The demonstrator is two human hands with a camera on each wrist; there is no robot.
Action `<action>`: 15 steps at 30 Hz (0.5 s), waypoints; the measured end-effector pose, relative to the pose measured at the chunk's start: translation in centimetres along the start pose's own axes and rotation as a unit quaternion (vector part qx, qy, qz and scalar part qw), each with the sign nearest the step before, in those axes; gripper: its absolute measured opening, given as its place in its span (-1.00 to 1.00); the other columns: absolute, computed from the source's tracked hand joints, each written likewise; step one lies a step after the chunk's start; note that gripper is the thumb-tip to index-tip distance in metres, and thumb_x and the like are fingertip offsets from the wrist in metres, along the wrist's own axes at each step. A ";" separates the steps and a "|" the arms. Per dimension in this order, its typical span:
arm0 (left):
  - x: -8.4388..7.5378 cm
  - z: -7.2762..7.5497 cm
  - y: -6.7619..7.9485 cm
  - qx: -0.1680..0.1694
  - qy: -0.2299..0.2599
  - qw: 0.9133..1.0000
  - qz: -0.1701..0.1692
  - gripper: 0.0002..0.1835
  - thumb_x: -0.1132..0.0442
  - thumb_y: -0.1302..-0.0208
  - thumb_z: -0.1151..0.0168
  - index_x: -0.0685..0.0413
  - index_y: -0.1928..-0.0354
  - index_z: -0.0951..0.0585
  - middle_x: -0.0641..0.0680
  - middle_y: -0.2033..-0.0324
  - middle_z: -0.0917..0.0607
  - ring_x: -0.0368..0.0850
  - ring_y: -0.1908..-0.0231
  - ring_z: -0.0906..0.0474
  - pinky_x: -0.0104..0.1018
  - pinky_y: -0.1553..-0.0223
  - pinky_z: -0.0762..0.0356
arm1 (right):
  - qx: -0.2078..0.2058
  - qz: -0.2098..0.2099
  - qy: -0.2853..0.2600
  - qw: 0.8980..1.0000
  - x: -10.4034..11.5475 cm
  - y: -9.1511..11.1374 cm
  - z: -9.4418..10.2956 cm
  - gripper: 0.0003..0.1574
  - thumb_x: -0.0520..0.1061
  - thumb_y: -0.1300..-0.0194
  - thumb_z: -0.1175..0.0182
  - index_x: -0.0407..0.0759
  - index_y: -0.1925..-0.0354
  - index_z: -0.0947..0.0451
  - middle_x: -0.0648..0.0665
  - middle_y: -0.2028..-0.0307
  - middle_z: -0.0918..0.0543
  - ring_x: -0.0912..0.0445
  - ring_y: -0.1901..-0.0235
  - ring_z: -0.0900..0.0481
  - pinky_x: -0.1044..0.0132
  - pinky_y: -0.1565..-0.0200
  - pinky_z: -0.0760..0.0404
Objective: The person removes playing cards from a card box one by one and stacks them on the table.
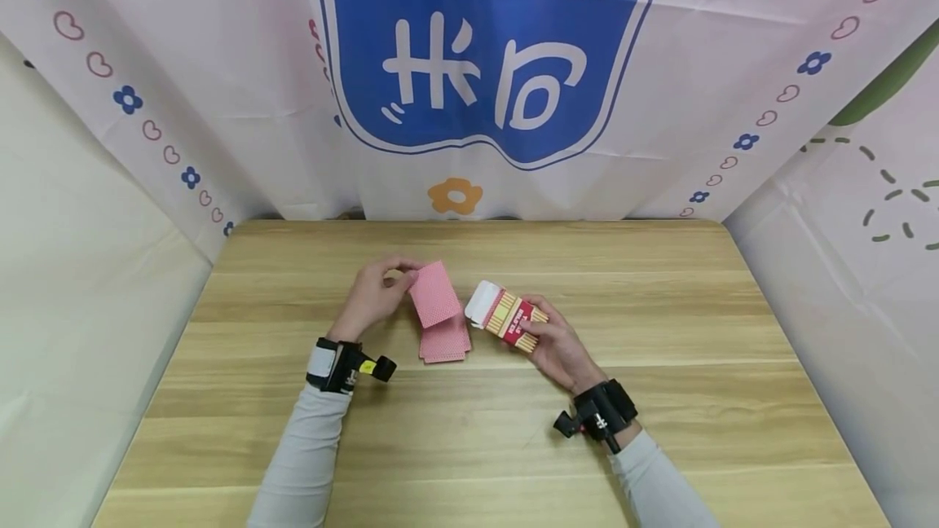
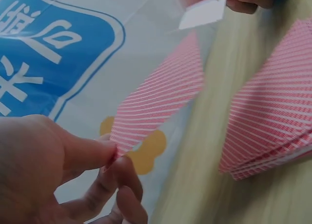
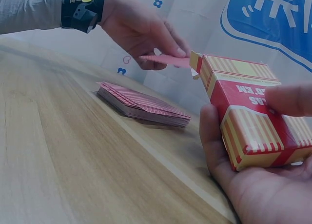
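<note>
A red-patterned playing card [image 1: 436, 295] is pinched at its corner between the thumb and fingers of my left hand [image 1: 375, 297]. In the left wrist view the card [image 2: 158, 97] hangs tilted above the table, apart from the deck. The deck of cards [image 1: 445, 342] lies face down, slightly fanned, partly hidden under the raised card in the head view; its thickness shows in the right wrist view [image 3: 141, 104]. My right hand [image 1: 559, 345] grips a red and yellow striped card box [image 1: 513, 319], its white flap end open and turned toward the cards.
The wooden table [image 1: 469, 438] runs up to a white curtain [image 1: 257, 104] with a blue printed emblem at the back. White cloth walls stand at both sides. A black strap with a small camera sits on each wrist.
</note>
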State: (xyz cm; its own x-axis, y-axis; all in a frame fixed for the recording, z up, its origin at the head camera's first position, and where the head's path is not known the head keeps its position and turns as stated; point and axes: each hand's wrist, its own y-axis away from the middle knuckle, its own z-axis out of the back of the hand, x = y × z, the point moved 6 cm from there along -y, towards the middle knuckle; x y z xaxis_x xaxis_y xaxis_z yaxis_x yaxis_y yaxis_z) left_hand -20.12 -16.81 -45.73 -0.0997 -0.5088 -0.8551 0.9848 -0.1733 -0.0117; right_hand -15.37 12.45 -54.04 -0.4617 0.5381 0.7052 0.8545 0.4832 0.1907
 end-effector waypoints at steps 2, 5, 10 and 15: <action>0.4 -0.5 -0.1 0.021 -0.015 1.000 0.010 -0.70 0.16 -0.52 -0.16 0.09 -0.12 -0.72 0.18 -0.09 -0.69 0.12 -0.04 -0.67 -0.01 -0.02 -0.64 | -0.001 0.000 0.002 1.000 0.1 0.0 0.0 -0.48 -0.42 -0.47 0.05 0.01 -0.25 -0.36 -0.29 -0.36 -0.24 -0.11 -0.20 -0.54 0.05 -0.12 -0.66; 0.8 -1.4 -0.3 0.055 -0.030 0.998 0.017 -0.72 0.16 -0.51 -0.17 0.04 -0.09 -0.74 0.15 -0.12 -0.71 0.11 -0.08 -0.66 0.05 -0.09 -0.61 | -0.002 0.001 0.008 1.000 0.1 0.1 -0.1 -0.47 -0.41 -0.46 0.04 0.02 -0.26 -0.36 -0.28 -0.36 -0.24 -0.10 -0.20 -0.53 0.06 -0.12 -0.65; 1.1 -2.8 -0.3 0.090 -0.046 0.995 0.021 -0.75 0.20 -0.49 -0.19 0.00 -0.05 -0.76 0.11 -0.07 -0.73 0.01 0.06 -0.67 -0.07 0.05 -0.61 | -0.012 -0.002 0.010 1.000 0.1 0.0 0.0 -0.49 -0.39 -0.47 0.02 0.01 -0.27 -0.36 -0.28 -0.37 -0.25 -0.09 -0.20 -0.54 0.06 -0.14 -0.65; 1.0 -3.5 -0.2 0.090 -0.060 0.994 0.031 -0.79 0.22 -0.47 -0.21 -0.03 -0.01 -0.77 0.08 0.04 -0.73 -0.07 0.24 -0.61 -0.20 0.22 -0.58 | -0.024 -0.007 0.007 1.000 0.0 0.0 0.2 -0.51 -0.37 -0.48 0.00 -0.01 -0.27 -0.33 -0.29 -0.39 -0.25 -0.07 -0.19 -0.56 0.06 -0.14 -0.64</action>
State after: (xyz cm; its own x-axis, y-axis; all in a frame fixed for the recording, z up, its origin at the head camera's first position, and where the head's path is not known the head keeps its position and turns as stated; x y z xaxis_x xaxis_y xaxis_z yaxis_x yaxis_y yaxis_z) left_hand -19.90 -14.31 -48.42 -0.0656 -0.6185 -0.7831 0.9493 -0.2805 0.1421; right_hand -15.43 12.62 -54.21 -0.4708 0.5214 0.7117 0.8586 0.4564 0.2335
